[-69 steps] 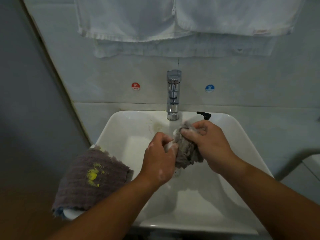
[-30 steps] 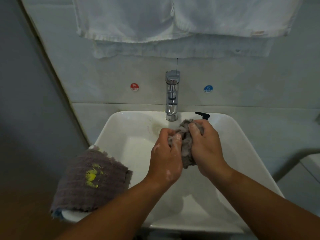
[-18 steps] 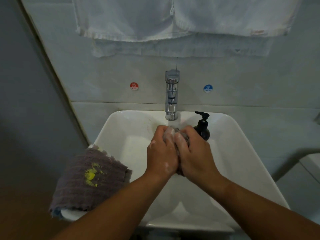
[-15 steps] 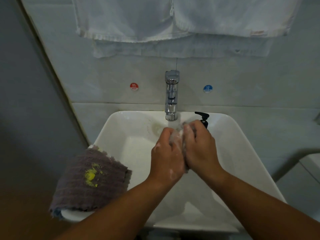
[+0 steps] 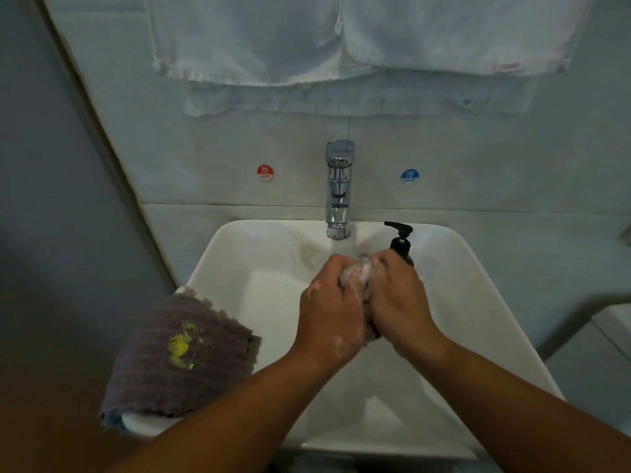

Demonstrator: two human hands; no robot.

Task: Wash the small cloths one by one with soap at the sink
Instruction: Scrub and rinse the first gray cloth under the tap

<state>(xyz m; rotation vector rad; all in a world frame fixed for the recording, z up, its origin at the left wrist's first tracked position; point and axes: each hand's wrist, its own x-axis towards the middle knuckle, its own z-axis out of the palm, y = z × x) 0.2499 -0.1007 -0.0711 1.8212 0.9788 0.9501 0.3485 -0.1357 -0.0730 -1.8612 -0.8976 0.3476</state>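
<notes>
- Left hand [image 5: 329, 307] and right hand [image 5: 397, 302] both closed tight on one soapy cloth [image 5: 356, 273], pressed together over the sink [image 5: 259, 268], just below the tap [image 5: 338, 189].
- Second cloth [image 5: 177, 356], yellow stain, draped on sink's left rim.
- Wall stickers: red "HOT" [image 5: 265, 172], blue "COLD" [image 5: 409, 176].
- Soap pump [image 5: 400, 242] behind right hand.

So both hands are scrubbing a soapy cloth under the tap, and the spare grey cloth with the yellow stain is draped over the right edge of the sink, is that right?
Not quite. The head view shows the spare grey cloth with the yellow stain draped over the left edge of the sink, not the right. The rest holds: the left hand and right hand scrub a soapy cloth below the tap.
</notes>
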